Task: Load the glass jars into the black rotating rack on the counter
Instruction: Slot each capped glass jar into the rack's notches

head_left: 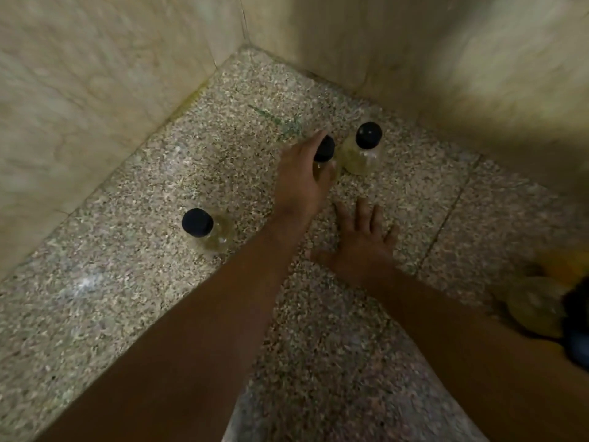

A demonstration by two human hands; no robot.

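Head view. Three black-lidded glass jars stand on the speckled worktop (127,298). The left hand (302,177) curls round the middle jar (324,151). A second jar (365,148) stands just right of that hand, and a third jar (204,229) stands well apart to its left. The right hand (361,242) lies flat, fingers spread, holding nothing.

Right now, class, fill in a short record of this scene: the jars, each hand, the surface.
surface: speckled stone counter in a wall corner
jars: three, upright, black lids
lone jar: stands apart, to the left
middle jar: left hand curls round it
right jar: close beside middle jar, untouched
right hand: open, fingers spread over the counter
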